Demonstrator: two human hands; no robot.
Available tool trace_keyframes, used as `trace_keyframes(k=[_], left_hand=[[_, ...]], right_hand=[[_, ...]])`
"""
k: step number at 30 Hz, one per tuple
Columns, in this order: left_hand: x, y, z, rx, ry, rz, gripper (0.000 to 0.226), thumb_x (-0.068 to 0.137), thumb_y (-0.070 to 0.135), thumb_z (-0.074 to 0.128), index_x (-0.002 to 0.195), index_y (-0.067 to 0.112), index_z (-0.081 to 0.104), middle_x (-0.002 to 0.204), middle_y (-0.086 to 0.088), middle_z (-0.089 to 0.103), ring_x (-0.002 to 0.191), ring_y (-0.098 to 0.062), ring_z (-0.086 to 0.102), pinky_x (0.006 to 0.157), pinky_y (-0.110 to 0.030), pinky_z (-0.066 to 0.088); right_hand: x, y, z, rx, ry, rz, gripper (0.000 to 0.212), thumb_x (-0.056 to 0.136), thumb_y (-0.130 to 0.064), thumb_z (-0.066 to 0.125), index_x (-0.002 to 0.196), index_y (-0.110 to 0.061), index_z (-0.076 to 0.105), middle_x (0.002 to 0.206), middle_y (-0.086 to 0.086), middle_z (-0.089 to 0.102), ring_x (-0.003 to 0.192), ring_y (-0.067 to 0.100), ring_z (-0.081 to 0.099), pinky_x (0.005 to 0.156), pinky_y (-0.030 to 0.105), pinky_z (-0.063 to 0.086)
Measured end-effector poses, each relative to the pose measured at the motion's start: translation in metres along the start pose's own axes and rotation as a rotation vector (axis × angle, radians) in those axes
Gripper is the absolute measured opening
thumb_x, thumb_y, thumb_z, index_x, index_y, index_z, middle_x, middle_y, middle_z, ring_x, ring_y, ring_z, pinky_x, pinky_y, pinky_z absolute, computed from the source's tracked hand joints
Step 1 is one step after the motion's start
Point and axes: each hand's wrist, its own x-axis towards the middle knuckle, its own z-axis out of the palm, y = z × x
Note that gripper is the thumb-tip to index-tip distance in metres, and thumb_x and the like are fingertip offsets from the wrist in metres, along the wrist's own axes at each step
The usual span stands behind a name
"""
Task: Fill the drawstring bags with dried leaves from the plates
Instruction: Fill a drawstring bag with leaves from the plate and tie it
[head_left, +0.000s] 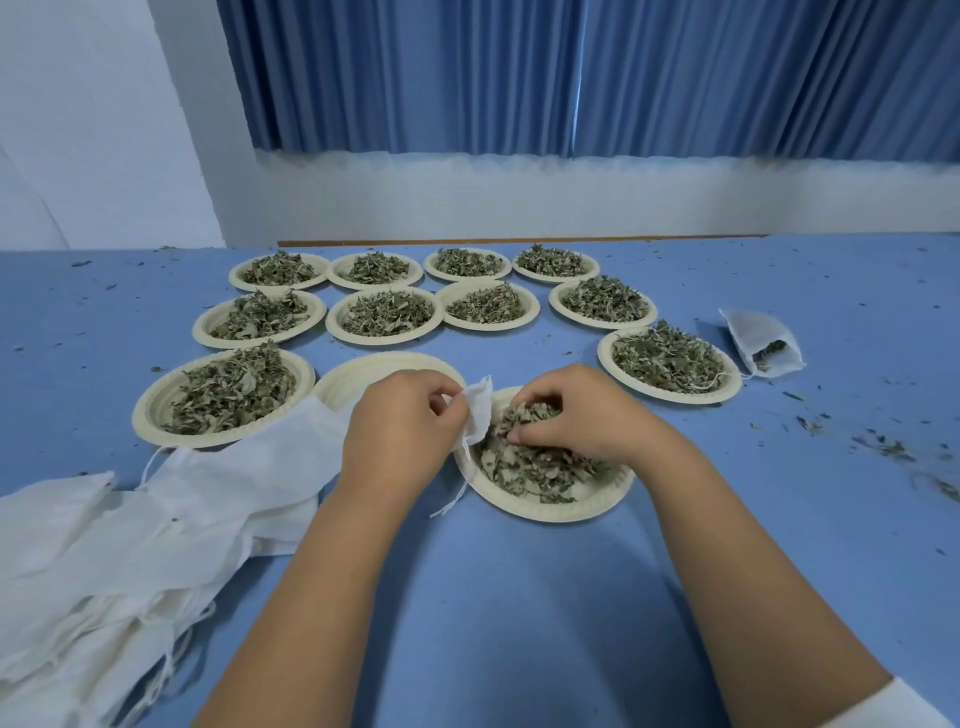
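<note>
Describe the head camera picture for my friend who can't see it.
A right hand grabs dried leaves from the nearest plate while the left hand pinches a small white bag beside it. Ten more leafy plates, one empty plate, spare bags and a filled bag lie on the blue table.

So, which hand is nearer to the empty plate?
Left. The left hand, holding a bag, overlaps the near rim of the empty plate; the right hand is further right, gripping leaves on the next plate.

A blue table (519, 597) runs from near to far, with pleated blue curtains (415, 73) hanging above a white wall (519, 202) beyond its far edge.
</note>
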Motion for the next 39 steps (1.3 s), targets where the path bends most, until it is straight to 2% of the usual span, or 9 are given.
trace_keyframes(k=[6,11,14,19,23,26,28,32,39], left_hand=[[0.0,0.0,0.001,-0.017,0.01,-0.037,0.012,0.086,0.027,0.064,0.078,0.028,0.072,0.066,0.015,0.063,0.066,-0.002,0.057,0.058,-0.018,0.041],[-0.002,0.005,0.005,-0.073,0.021,-0.059,0.017,0.086,0.022,0.065,0.072,0.023,0.073,0.068,0.01,0.066,0.072,-0.009,0.061,0.065,-0.026,0.047],[-0.002,0.008,0.007,-0.11,0.015,-0.091,0.019,0.086,0.019,0.065,0.069,0.02,0.073,0.068,0.007,0.068,0.072,-0.011,0.063,0.068,-0.03,0.05],[0.0,0.013,0.01,-0.203,-0.02,-0.126,0.021,0.086,0.016,0.061,0.068,0.012,0.072,0.068,-0.003,0.07,0.074,-0.023,0.067,0.073,-0.037,0.053],[0.0,0.014,0.013,-0.236,-0.053,-0.134,0.024,0.088,0.021,0.064,0.066,0.019,0.073,0.063,0.004,0.069,0.067,-0.013,0.064,0.066,-0.024,0.048],[0.001,0.014,0.013,-0.254,-0.058,-0.16,0.025,0.087,0.023,0.066,0.062,0.024,0.072,0.058,0.01,0.066,0.057,-0.003,0.058,0.055,-0.011,0.04],[0.002,0.013,0.013,-0.252,-0.052,-0.167,0.025,0.086,0.022,0.067,0.062,0.021,0.073,0.06,0.007,0.067,0.059,-0.006,0.06,0.057,-0.014,0.043],[0.002,0.012,0.013,-0.241,-0.055,-0.171,0.021,0.086,0.019,0.064,0.069,0.014,0.075,0.068,-0.007,0.07,0.074,-0.024,0.066,0.071,-0.036,0.053],[0.002,0.012,0.014,-0.306,-0.028,-0.162,0.027,0.085,0.016,0.061,0.064,0.001,0.066,0.075,-0.022,0.064,0.062,-0.014,0.047,0.061,-0.028,0.043]], right_hand=[[-0.004,-0.002,-0.009,0.211,0.147,0.059,0.024,0.075,-0.037,0.082,0.094,-0.024,0.075,0.092,-0.007,0.071,0.087,0.009,0.064,0.078,0.027,0.051],[-0.008,0.002,-0.018,0.526,0.185,0.118,0.017,0.076,-0.031,0.082,0.091,-0.026,0.077,0.075,-0.015,0.072,0.066,-0.005,0.06,0.06,0.012,0.043],[-0.006,0.004,-0.018,0.665,0.174,0.219,0.031,0.077,-0.027,0.081,0.106,-0.018,0.073,0.092,-0.006,0.075,0.077,0.003,0.065,0.063,0.017,0.049],[-0.003,-0.001,-0.013,1.012,0.104,0.245,0.007,0.083,-0.012,0.074,0.091,-0.01,0.072,0.074,-0.006,0.073,0.068,0.006,0.06,0.058,0.016,0.05],[-0.004,-0.009,-0.005,1.176,0.032,0.225,0.006,0.087,-0.005,0.067,0.094,-0.005,0.068,0.074,-0.002,0.073,0.064,0.003,0.066,0.058,0.016,0.052],[-0.005,-0.013,-0.004,1.234,0.03,0.236,0.005,0.09,-0.003,0.063,0.094,-0.003,0.065,0.072,-0.001,0.073,0.061,0.005,0.066,0.057,0.015,0.052],[-0.005,-0.014,-0.005,1.285,0.046,0.246,0.004,0.091,-0.002,0.06,0.091,-0.002,0.064,0.068,0.0,0.072,0.057,0.005,0.064,0.054,0.016,0.051],[-0.006,-0.013,-0.008,1.356,0.061,0.257,0.009,0.093,-0.001,0.057,0.086,-0.002,0.062,0.063,0.0,0.07,0.052,0.005,0.062,0.052,0.016,0.049],[-0.002,-0.01,0.001,1.136,0.019,0.247,0.004,0.09,-0.005,0.064,0.09,-0.006,0.068,0.073,0.0,0.073,0.063,0.005,0.066,0.055,0.017,0.05]])
